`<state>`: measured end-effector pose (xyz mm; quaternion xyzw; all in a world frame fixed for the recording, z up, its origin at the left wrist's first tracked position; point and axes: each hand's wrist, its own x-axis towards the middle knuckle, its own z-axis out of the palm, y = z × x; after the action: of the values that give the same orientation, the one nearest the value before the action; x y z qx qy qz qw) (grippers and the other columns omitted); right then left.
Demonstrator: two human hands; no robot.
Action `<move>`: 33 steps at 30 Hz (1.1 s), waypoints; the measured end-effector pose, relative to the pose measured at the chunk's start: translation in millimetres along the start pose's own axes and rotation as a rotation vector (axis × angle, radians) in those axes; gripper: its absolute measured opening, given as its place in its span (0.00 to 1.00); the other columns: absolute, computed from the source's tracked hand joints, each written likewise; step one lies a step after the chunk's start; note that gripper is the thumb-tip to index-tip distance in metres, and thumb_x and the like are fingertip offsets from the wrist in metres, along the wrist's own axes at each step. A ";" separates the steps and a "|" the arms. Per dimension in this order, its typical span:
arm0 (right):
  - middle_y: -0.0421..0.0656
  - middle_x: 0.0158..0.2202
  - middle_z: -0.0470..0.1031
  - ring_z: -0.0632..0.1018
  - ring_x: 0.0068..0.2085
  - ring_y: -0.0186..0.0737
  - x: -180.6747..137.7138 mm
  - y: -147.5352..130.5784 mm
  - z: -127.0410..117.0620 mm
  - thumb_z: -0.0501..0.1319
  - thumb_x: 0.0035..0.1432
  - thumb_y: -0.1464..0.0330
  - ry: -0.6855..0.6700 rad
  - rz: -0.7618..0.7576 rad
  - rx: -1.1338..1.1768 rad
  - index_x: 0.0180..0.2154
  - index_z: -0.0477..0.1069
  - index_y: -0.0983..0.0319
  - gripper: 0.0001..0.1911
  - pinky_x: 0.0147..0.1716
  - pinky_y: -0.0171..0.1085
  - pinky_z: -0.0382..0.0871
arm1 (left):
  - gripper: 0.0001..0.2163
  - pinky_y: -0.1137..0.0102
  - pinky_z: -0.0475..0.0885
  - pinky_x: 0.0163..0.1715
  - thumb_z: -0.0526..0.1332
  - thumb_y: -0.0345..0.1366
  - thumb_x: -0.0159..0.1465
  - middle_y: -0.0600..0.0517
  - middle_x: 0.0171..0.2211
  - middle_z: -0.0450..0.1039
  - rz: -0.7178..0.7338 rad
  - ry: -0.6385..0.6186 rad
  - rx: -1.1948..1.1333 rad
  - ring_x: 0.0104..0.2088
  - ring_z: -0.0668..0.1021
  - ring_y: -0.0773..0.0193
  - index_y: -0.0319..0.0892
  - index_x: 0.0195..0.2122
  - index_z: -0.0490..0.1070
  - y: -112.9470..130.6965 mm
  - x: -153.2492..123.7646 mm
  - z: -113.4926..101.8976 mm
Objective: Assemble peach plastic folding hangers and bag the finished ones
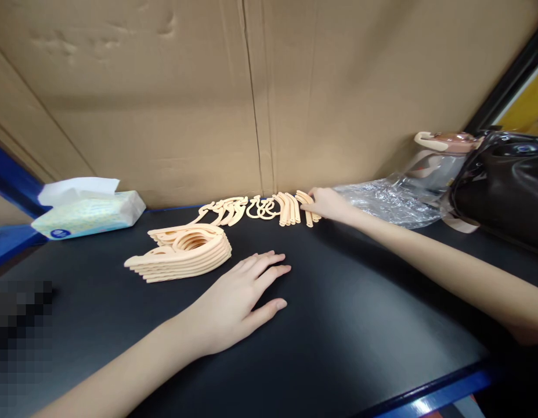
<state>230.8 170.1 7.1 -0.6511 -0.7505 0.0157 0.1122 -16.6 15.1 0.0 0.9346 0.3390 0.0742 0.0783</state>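
Observation:
My left hand [242, 296] lies flat on the black table [338, 325], fingers stretched out, holding nothing, just right of a stack of peach plastic hanger parts [184, 252]. My right hand [327, 203] reaches to the far side of the table. Its fingertips touch a row of peach curved rods [295, 209]. The fingers look loosely curled around the end of one rod. More peach hook pieces [234, 210] lie in a row to the left of the rods, along the cardboard wall.
A tissue pack [88, 212] sits at the far left on a blue frame. Crumpled clear plastic [386, 200], a clear jug with a peach lid [443, 157] and a dark bag [504, 186] stand at the right. A cardboard wall [251, 87] closes the back.

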 end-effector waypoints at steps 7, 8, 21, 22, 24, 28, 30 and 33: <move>0.54 0.32 0.77 0.77 0.34 0.47 -3.9 -6.0 -1.6 0.57 0.55 0.63 0.002 0.012 -0.047 0.31 0.75 0.69 0.14 0.29 0.36 0.64 | 0.20 0.55 0.60 0.60 0.51 0.44 0.69 0.47 0.63 0.57 0.002 0.014 -0.011 0.63 0.60 0.52 0.46 0.61 0.58 -0.3 -0.3 0.7; 0.54 0.31 0.77 0.77 0.34 0.47 -3.9 -5.9 -2.1 0.57 0.55 0.64 0.009 0.014 -0.042 0.31 0.75 0.69 0.14 0.29 0.36 0.64 | 0.20 0.55 0.61 0.60 0.51 0.43 0.69 0.47 0.63 0.57 0.006 0.017 -0.011 0.63 0.60 0.52 0.46 0.61 0.58 -0.3 -0.6 0.6; 0.43 0.22 0.75 0.71 0.17 0.34 1.7 8.3 0.2 0.57 0.56 0.68 0.007 -0.003 0.187 0.47 0.68 0.68 0.17 0.20 0.32 0.64 | 0.20 0.55 0.61 0.60 0.50 0.43 0.69 0.47 0.64 0.57 0.005 -0.001 0.007 0.64 0.59 0.53 0.45 0.61 0.57 0.4 0.0 -0.5; 0.43 0.22 0.75 0.71 0.17 0.34 1.8 8.8 0.6 0.57 0.55 0.68 0.009 -0.006 0.199 0.49 0.66 0.68 0.19 0.20 0.32 0.64 | 0.20 0.54 0.60 0.60 0.50 0.43 0.70 0.47 0.64 0.56 0.001 -0.006 0.007 0.64 0.59 0.53 0.45 0.62 0.57 0.6 0.1 -0.6; 0.42 0.23 0.75 0.71 0.16 0.34 2.1 9.9 1.0 0.57 0.55 0.68 0.002 -0.008 0.222 0.51 0.64 0.67 0.21 0.20 0.32 0.64 | 0.20 0.54 0.60 0.60 0.50 0.43 0.70 0.47 0.64 0.56 -0.005 -0.013 0.004 0.64 0.59 0.53 0.45 0.62 0.57 1.0 -0.1 -0.9; 0.42 0.23 0.74 0.71 0.17 0.34 3.8 12.7 1.2 0.57 0.57 0.67 -0.032 -0.001 0.269 0.50 0.62 0.66 0.20 0.19 0.31 0.64 | 0.20 0.54 0.60 0.60 0.50 0.43 0.70 0.47 0.64 0.56 -0.003 -0.020 0.007 0.64 0.59 0.53 0.45 0.62 0.57 0.6 -0.9 -1.9; 0.40 0.21 0.73 0.71 0.17 0.34 5.5 14.7 1.9 0.57 0.57 0.66 -0.045 -0.001 0.286 0.49 0.63 0.66 0.18 0.20 0.31 0.63 | 0.20 0.55 0.60 0.60 0.50 0.43 0.70 0.47 0.64 0.56 0.003 -0.012 0.007 0.64 0.59 0.53 0.45 0.62 0.57 0.2 -0.9 -2.0; 0.40 0.21 0.72 0.70 0.18 0.33 8.4 17.9 3.6 0.57 0.58 0.63 -0.031 -0.003 0.296 0.46 0.64 0.65 0.16 0.21 0.32 0.62 | 0.20 0.55 0.61 0.59 0.50 0.42 0.70 0.46 0.63 0.57 0.012 0.006 0.003 0.63 0.60 0.53 0.46 0.61 0.58 -0.2 -0.6 -1.5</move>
<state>246.5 181.4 1.8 -0.6259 -0.7427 0.1361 0.1952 -17.5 15.0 1.3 0.9365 0.3336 0.0770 0.0752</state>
